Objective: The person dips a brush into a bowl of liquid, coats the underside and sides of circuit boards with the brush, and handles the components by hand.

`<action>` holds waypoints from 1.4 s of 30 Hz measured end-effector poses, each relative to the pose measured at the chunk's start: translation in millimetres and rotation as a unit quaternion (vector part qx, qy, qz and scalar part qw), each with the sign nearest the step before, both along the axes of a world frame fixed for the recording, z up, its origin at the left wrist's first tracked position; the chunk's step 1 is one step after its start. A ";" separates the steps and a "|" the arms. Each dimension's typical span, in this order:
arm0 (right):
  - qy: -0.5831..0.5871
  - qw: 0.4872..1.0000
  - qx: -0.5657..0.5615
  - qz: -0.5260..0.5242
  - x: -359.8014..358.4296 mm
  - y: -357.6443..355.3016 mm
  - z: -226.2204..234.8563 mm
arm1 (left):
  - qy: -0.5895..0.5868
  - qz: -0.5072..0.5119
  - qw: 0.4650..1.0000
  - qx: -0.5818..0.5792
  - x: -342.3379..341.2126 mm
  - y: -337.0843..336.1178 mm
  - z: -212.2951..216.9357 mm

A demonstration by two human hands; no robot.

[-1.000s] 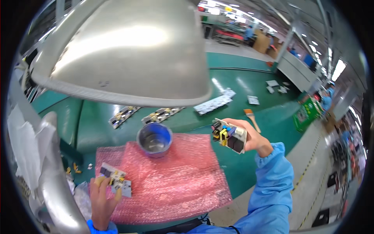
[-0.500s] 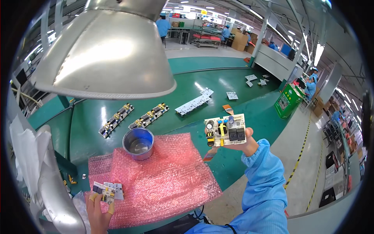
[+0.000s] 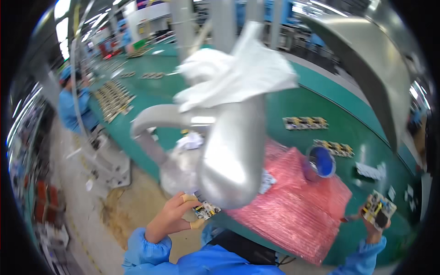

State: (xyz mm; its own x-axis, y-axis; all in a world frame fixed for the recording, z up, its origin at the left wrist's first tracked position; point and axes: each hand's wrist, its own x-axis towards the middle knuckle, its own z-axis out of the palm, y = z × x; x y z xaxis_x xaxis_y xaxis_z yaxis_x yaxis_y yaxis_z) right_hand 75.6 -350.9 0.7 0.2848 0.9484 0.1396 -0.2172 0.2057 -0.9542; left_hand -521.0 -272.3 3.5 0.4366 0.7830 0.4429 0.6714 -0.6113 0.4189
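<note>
My left hand (image 3: 173, 215), yellow finger cots on its fingers, pinches a small circuit board (image 3: 207, 210) beside the near end of a grey metal duct. Over at the right, my right hand (image 3: 373, 233) holds up a larger circuit board (image 3: 378, 209) with a dark block and yellow parts. A thin piece with a red tip (image 3: 343, 219) juts out by that hand; its kind is too blurred to tell. Pink bubble wrap (image 3: 298, 217) lies between my hands, with a metal cup (image 3: 318, 166) at its far side. Another board (image 3: 266, 182) on the wrap is partly hidden by the duct.
The grey metal duct (image 3: 231, 156), draped with white cloth (image 3: 243, 73), rises in front of me. A metal hood (image 3: 385, 59) hangs upper right. Board strips (image 3: 306, 123) lie on the green table (image 3: 284, 103). At far left a person in blue (image 3: 73, 103) sits near many boards (image 3: 112, 98).
My view has swung to the left, so the duct now fills the middle. My left hand's board has left the bubble wrap for beside the duct. Both hands still hold their boards.
</note>
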 end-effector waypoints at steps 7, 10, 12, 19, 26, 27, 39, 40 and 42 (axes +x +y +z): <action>-0.051 0.996 -0.040 0.059 -46.1 20.8 24.4 | -0.056 0.189 0.976 -0.090 -126.7 -35.0 21.2; -0.070 0.993 -0.051 0.085 -72.9 36.4 38.7 | -0.064 0.303 0.951 -0.008 -180.8 -5.4 6.2; -0.075 0.990 -0.062 0.102 -91.8 47.2 45.2 | -0.081 0.360 0.929 0.020 -217.0 28.6 -6.0; -0.084 0.982 -0.092 0.145 -134.8 65.4 54.8 | -0.020 0.422 0.901 0.097 -332.7 163.4 -51.4; -0.082 0.981 -0.084 0.152 -136.4 45.0 67.7 | -0.083 0.435 0.880 0.170 -304.5 190.6 -52.6; -0.078 0.982 -0.073 0.157 -134.1 38.9 72.1 | -0.094 0.431 0.878 0.187 -275.3 186.6 -46.2; -0.301 0.872 -0.095 0.374 -197.9 70.0 104.0 | -0.234 -0.183 0.949 0.108 83.2 -15.3 21.3; -0.293 0.869 -0.100 0.387 -202.7 69.6 100.4 | -0.231 -0.199 0.946 0.107 103.0 -10.4 25.1; -0.283 0.866 -0.100 0.399 -210.5 70.4 92.8 | -0.213 -0.207 0.948 0.115 133.2 -1.5 30.6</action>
State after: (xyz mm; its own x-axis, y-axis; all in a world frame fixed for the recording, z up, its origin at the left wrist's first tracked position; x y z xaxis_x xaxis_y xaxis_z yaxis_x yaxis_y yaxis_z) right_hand -135.0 -280.5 93.6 -0.5335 0.8327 -0.1480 0.3000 0.0226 -0.9537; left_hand -387.8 -273.8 34.1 0.4282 0.4458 0.7861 0.1535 -0.8931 0.4228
